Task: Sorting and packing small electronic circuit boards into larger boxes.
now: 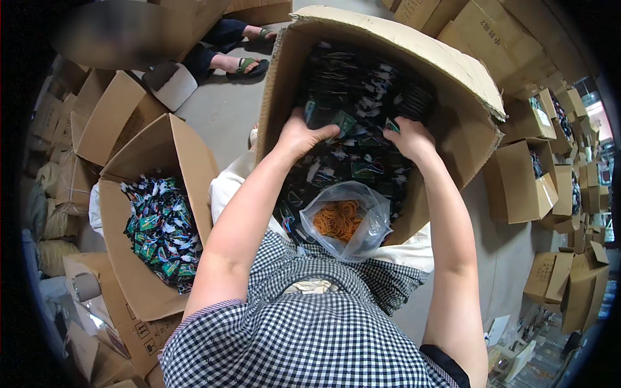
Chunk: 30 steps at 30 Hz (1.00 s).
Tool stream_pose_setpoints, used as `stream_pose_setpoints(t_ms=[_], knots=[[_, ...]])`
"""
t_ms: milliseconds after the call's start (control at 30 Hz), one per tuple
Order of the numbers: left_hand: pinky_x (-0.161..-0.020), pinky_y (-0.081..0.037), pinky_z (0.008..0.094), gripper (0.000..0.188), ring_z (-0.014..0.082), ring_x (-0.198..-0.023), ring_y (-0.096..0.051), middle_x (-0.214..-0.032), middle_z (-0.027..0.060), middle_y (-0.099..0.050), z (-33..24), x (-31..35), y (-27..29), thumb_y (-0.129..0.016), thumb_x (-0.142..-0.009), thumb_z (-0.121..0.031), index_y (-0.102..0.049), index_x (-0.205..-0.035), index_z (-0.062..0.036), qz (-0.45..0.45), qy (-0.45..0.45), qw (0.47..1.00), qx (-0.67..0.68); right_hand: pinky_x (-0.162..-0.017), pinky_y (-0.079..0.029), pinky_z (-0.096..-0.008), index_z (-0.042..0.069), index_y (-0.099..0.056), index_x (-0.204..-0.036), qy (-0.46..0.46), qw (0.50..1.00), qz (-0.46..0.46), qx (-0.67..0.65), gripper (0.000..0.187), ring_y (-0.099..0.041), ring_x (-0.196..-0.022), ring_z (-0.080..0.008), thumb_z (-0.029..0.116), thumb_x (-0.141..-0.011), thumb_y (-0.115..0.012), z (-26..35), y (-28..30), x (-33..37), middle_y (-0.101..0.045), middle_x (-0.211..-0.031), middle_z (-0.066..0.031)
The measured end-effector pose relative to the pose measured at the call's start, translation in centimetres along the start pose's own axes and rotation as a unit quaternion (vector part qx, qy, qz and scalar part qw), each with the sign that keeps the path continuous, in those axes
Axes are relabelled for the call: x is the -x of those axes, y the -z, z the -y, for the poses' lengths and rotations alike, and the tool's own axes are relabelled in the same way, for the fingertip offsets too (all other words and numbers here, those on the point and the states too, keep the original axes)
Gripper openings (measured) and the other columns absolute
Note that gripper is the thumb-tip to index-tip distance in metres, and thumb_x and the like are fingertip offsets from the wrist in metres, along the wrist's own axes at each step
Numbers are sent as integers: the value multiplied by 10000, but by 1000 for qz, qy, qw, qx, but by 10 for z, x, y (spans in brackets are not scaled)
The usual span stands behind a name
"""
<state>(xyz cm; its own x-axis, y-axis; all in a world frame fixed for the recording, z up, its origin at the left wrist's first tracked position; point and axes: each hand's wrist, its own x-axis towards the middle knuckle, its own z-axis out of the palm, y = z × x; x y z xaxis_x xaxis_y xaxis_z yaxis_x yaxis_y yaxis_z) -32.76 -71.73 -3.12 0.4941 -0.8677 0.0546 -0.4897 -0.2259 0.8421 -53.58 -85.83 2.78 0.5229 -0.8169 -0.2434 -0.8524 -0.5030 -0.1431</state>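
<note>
A large cardboard box [466, 129] stands in front of me, filled with small circuit boards [365, 171] with wires and white connectors. At the box's left side, my left hand [299, 137] is closed around some boards, its thumb by a green circuit board [345, 121]; its fingers are partly hidden. Toward the right side, my right hand [414, 140] pinches the edge of a small green board [391, 125]. Tidy rows of dark boards [336, 71] lie beyond both hands. A clear plastic bag [375, 233] of orange rubber bands [336, 221] rests on the boards nearest me.
At my left, an open carton [194, 152] holds a loose heap of wired circuit boards [162, 226]. A person's sandalled foot [246, 66] is on the floor beyond it. More cartons [521, 181] line the right side, and others are stacked at the far right [495, 45].
</note>
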Motion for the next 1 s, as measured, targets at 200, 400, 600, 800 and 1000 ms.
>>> stream_pose_setpoints(t_ms=[200,400,600,800,1000], knots=[[-729,-476,260,980,136,-880,-602,-1103,79,-614,-4,8,24,-750,-581,-666,-456,-1287,-54,159,106,941,280,-627,-496,-366,125,-694,-858,322,933,-14,158,306,-645,-726,-259,376,-684,-714,32,52,65,-665,-748,-65],[-804,-556,332,1179,239,-957,-645,-1104,159,-620,-57,66,29,-622,-372,-801,-519,-1219,13,446,122,762,453,-601,-479,-357,106,-638,-806,494,865,-21,81,343,-632,-663,-221,353,-604,-764,85,74,96,-621,-662,-25],[-380,-467,232,530,164,-474,-583,-945,265,-633,-57,93,42,-682,-691,-190,-526,-1125,72,452,140,714,516,-798,-492,-358,83,-591,-1156,473,830,-293,-32,548,-596,-973,-246,268,-675,-777,73,51,106,-575,-1142,-131],[-476,-489,212,507,133,-623,-616,-973,190,-622,-63,104,46,-694,-789,-222,-475,-1165,39,453,196,713,498,-853,-496,-304,-4,-565,-1202,325,801,45,-500,458,-616,-981,-198,49,-771,-709,49,7,96,-637,-1079,-127],[-415,-403,161,440,41,-553,-520,-866,59,-607,-31,128,50,-632,-886,-281,-414,-1207,-75,328,220,810,435,-730,-504,-241,8,-613,-1128,169,746,26,-643,288,-589,-845,-91,105,-860,-654,53,-39,103,-628,-1011,-50]])
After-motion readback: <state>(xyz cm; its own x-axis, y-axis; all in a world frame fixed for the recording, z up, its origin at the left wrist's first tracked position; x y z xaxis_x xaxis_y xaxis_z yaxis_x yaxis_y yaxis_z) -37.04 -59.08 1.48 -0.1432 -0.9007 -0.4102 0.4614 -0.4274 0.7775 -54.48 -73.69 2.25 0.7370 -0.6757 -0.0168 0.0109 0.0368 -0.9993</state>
